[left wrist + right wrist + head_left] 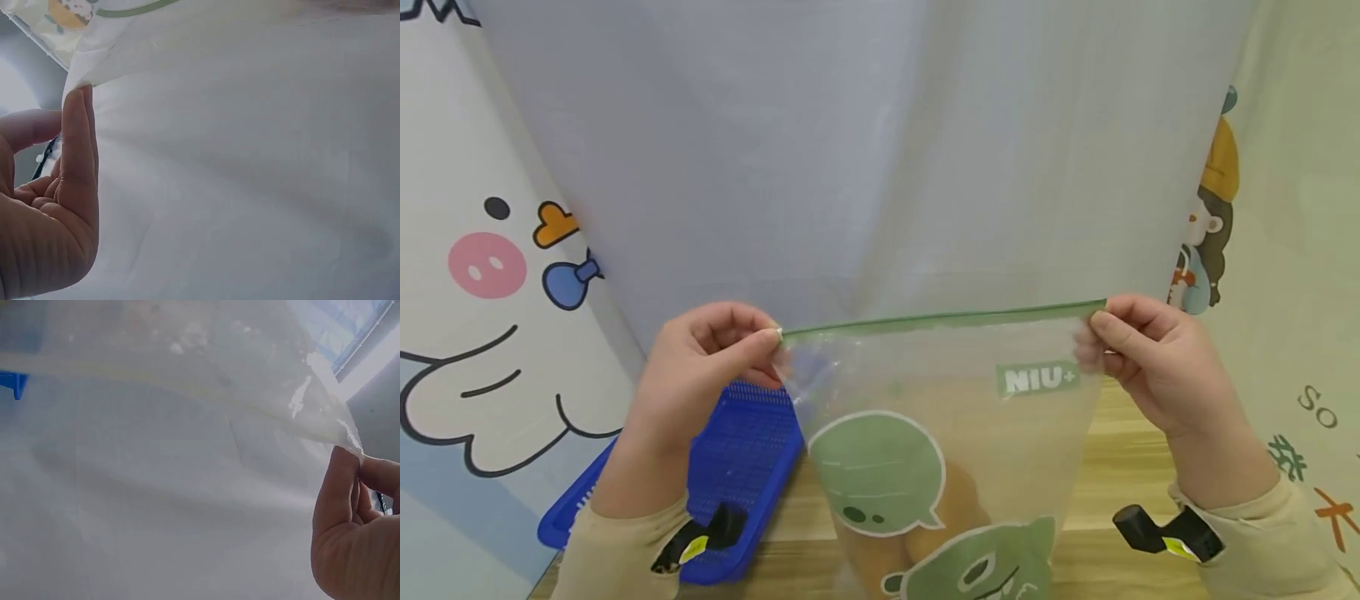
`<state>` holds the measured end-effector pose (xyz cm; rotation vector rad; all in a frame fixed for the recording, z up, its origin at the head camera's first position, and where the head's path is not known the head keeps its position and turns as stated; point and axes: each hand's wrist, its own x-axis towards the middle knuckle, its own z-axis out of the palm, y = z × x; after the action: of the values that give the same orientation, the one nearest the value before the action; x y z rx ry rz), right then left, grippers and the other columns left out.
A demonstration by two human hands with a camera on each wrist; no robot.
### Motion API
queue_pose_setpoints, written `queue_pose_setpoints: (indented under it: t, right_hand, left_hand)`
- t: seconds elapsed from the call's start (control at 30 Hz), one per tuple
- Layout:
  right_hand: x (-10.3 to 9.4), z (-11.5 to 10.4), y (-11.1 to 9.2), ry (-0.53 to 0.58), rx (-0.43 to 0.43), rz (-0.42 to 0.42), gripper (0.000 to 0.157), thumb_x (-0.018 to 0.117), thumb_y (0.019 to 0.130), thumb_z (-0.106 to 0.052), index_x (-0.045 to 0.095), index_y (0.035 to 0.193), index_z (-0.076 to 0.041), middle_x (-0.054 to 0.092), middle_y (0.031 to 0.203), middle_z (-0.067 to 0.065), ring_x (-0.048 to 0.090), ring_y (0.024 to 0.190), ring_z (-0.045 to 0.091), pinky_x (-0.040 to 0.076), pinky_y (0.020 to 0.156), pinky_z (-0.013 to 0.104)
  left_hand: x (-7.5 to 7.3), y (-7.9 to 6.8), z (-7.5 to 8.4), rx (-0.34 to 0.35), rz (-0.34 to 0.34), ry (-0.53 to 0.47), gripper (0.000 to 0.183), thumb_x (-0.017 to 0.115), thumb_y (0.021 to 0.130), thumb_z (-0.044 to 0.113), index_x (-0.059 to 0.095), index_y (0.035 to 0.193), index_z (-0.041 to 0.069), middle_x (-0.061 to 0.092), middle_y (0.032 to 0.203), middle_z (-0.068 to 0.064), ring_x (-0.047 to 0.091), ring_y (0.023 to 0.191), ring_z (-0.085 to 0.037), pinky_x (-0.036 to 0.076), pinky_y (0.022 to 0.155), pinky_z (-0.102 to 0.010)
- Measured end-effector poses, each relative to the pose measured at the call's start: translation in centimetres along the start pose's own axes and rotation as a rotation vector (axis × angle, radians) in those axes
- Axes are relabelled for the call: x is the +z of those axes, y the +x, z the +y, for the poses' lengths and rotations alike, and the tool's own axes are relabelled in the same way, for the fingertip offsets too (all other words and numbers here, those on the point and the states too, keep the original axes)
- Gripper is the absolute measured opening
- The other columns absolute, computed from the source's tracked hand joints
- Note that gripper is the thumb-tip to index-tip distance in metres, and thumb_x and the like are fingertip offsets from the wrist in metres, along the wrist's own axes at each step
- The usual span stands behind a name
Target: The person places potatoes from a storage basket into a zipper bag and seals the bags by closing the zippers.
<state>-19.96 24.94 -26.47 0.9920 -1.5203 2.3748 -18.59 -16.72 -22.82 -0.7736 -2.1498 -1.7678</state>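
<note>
A clear zip bag (970, 433) with a green top strip and green cartoon prints hangs upright between both hands, with "NIU+" printed near its upper right. Inside it, partly hidden by the prints, are rounded orange-brown items (958, 500) whose kind I cannot tell. My left hand (703, 367) pinches the left top corner between thumb and fingers. At the opposite end of the strip, my right hand (1165, 367) pinches the right corner. The strip is stretched nearly straight. In the right wrist view, the fingers (337, 494) grip the bag's edge.
A blue plastic basket (741, 467) stands on the wooden table (1135, 467), behind and beside the left forearm. A pale curtain (865, 150) hangs at the back. Printed cloths with cartoon figures flank it at left (490, 350) and right (1292, 275).
</note>
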Motion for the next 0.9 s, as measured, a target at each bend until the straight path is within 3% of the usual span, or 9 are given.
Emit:
queue_pose_setpoints:
  t: [0.1,0.2,0.27,0.37,0.53,0.67,0.9]
  right_hand:
    - [-0.8,0.8,0.1,-0.044,0.1,-0.012,0.025,0.045,0.101,0.009,0.068,0.096,0.001,0.068,0.086,0.009,0.071,0.079,0.017,0.059,0.072,0.028]
    - [-2.0,2.8,0.7,-0.125,0.241,0.007,0.023,0.048,0.102,0.002,0.068,0.093,-0.004,0.069,0.086,0.005,0.07,0.08,0.014,0.058,0.074,0.026]
    - [-2.8,4.6,1.2,-0.174,0.34,0.058,0.02,0.051,0.102,-0.002,0.068,0.091,-0.007,0.069,0.085,0.004,0.069,0.079,0.012,0.058,0.073,0.025]
    - [-4.0,7.4,1.9,-0.25,0.457,0.153,0.015,0.055,0.101,-0.007,0.066,0.092,-0.008,0.067,0.083,0.001,0.067,0.076,0.009,0.057,0.071,0.023]
    - [-5.9,11.3,3.1,-0.392,0.541,0.272,0.013,0.056,0.101,-0.012,0.061,0.104,0.0,0.061,0.083,-0.003,0.06,0.074,0.006,0.055,0.067,0.02]
    - [-7.3,14.0,3.8,-0.439,0.599,0.327,0.021,0.055,0.102,-0.013,0.057,0.112,0.006,0.059,0.083,-0.003,0.058,0.072,0.006,0.054,0.066,0.019]
    - [-8.7,17.7,3.2,-0.455,0.687,0.403,0.028,0.054,0.103,-0.012,0.054,0.119,0.01,0.058,0.083,-0.003,0.057,0.07,0.005,0.053,0.065,0.018]
  left_hand:
    - [0.2,0.1,-1.4,-0.088,-0.026,0.005,0.016,0.065,0.095,0.006,0.065,0.096,-0.009,0.069,0.076,-0.011,0.069,0.066,-0.025,0.06,0.063,-0.037]
    - [0.8,0.9,-4.2,-0.221,-0.047,0.025,0.022,0.065,0.095,0.009,0.063,0.102,-0.012,0.069,0.08,-0.011,0.069,0.069,-0.023,0.06,0.066,-0.037]
    - [1.4,1.8,-6.5,-0.315,-0.029,0.046,0.024,0.065,0.095,0.01,0.062,0.106,-0.012,0.069,0.081,-0.012,0.07,0.07,-0.021,0.06,0.068,-0.036]
    - [2.6,3.3,-9.7,-0.397,0.033,0.124,0.022,0.064,0.095,0.009,0.064,0.107,-0.01,0.069,0.082,-0.014,0.069,0.069,-0.019,0.06,0.066,-0.033]
    - [4.6,5.7,-14.2,-0.44,0.134,0.225,0.017,0.064,0.093,0.006,0.066,0.103,-0.008,0.069,0.081,-0.016,0.067,0.062,-0.016,0.059,0.062,-0.031]
    - [5.5,6.9,-17.3,-0.464,0.18,0.216,0.016,0.063,0.092,0.004,0.066,0.102,-0.009,0.068,0.081,-0.016,0.066,0.06,-0.014,0.059,0.061,-0.029]
    - [7.3,6.9,-21.6,-0.56,0.249,0.242,0.018,0.066,0.093,0.007,0.069,0.106,-0.005,0.069,0.083,-0.014,0.066,0.061,-0.014,0.06,0.069,-0.037]
